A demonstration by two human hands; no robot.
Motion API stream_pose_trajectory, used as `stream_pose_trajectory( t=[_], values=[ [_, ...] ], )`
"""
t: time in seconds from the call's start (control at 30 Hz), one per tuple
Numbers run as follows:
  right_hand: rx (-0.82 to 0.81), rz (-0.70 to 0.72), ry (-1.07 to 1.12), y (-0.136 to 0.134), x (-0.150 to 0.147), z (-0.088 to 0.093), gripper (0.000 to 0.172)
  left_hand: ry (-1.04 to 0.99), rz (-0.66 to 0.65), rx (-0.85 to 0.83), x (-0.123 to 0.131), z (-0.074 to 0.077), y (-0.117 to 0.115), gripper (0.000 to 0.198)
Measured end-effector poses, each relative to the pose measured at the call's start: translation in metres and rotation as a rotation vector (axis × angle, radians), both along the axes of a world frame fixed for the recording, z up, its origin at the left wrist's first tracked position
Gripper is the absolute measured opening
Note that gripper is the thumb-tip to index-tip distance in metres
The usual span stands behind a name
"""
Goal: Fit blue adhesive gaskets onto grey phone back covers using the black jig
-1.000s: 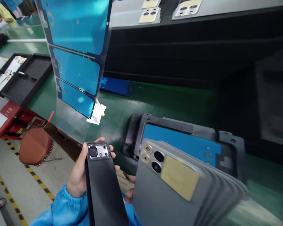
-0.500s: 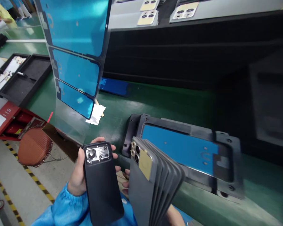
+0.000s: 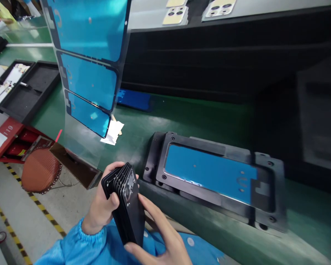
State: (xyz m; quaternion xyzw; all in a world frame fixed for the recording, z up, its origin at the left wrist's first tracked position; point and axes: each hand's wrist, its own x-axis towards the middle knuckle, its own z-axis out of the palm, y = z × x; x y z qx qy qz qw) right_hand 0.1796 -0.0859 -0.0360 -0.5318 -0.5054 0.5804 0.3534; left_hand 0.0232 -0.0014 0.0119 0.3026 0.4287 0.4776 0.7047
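A stack of black phone back covers is held upright and tilted above my lap, its top end fanned out. The front cover carries a shiny metal camera plate. My left hand is closed round the stack from the left, its thumb across the near edges and some fingertips showing behind. From the right, my right hand grips the same stack, index finger at the right edge and thumb low on the front. To their right, a dark metal fixture lies on the green bench, with a blue film sheet inside its frame.
A hanging clear sheet with blue film pieces is at left. Behind are a black ledge and camera-end covers. A divided black tray, red stool and brown box are at left.
The fanned grey covers seen in my right hand are out of sight. My right hand has come over to the black stack, which has turned and now shows its fanned edges.
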Motion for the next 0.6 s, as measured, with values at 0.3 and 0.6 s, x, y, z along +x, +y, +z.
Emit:
stream_pose_trajectory(
  t=[0.3,0.6],
  values=[
    [-0.09,-0.02,0.151,0.013,0.0,0.005,0.073,-0.031,0.12,-0.044,0.002,0.0,0.003,0.073],
    [-0.065,-0.098,0.301,-0.003,0.021,0.001,0.071,-0.316,0.207,-0.244,0.003,0.007,0.018,0.057]
  ],
)
